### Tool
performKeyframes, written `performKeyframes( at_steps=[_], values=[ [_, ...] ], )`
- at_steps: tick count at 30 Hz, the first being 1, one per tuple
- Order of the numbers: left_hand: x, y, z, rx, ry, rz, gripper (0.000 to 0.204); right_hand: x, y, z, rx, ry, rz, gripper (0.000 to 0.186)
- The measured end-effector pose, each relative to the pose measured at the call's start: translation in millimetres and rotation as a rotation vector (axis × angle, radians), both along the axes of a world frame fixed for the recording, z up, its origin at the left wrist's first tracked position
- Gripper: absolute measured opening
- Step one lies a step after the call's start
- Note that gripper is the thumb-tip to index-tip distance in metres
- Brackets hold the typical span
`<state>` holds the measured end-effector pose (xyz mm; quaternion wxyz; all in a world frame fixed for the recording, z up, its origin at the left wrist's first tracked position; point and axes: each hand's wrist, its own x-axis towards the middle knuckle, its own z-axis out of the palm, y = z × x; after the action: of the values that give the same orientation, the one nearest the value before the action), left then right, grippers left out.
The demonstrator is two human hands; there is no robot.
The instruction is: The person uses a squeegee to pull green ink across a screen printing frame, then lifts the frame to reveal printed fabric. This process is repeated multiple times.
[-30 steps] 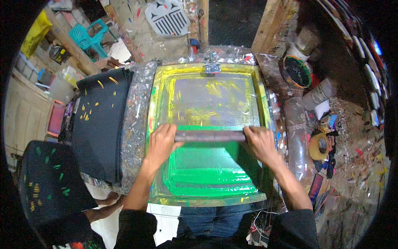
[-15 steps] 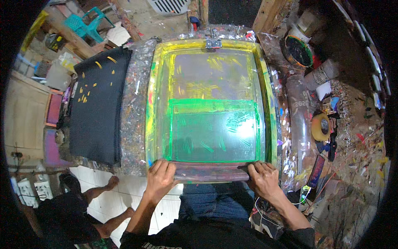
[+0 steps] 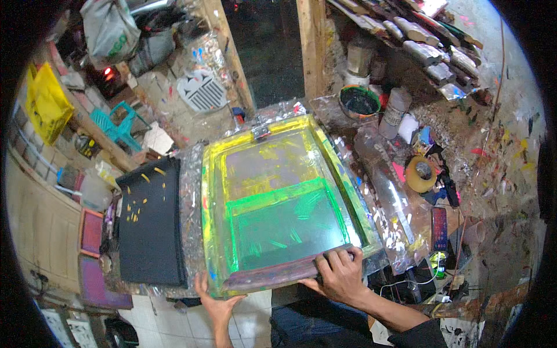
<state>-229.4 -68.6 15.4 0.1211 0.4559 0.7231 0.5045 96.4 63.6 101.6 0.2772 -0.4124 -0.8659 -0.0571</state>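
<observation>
Squeegee [image 3: 284, 274] pulled to frame's [image 3: 210, 191] near edge

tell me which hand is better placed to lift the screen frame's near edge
Left, probably. The left hand already cups under the screen frame at its near corner, while the right hand lies on the squeegee.

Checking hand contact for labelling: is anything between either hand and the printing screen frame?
Nothing visible. The right hand rests on the squeegee at the screen frame's near edge; the left hand grips the frame's near-left corner directly.
</observation>
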Motion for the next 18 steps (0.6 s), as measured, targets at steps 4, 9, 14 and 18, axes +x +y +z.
performKeyframes(
  at_steps=[4, 9, 14, 18],
  values=[
    [11, 32, 72, 0.279, -0.094, 0.103, 0.143, -11, 35, 62, 0.328, 0.105, 0.019, 0.061],
    [-13, 91, 143, 0.418, 0.207, 0.401, 0.096, -39, 110, 160, 0.373, 0.052, 0.098, 0.073],
    [-50, 259, 84, 0.725, -0.069, 0.269, 0.048, -79, 177, 272, 0.395, 0.050, -0.034, 0.066],
    [-77, 382, 7, 0.115, 0.460, -0.170, 0.043, -87, 193, 331, 0.055, -0.116, -0.066, 0.081]
  ],
)
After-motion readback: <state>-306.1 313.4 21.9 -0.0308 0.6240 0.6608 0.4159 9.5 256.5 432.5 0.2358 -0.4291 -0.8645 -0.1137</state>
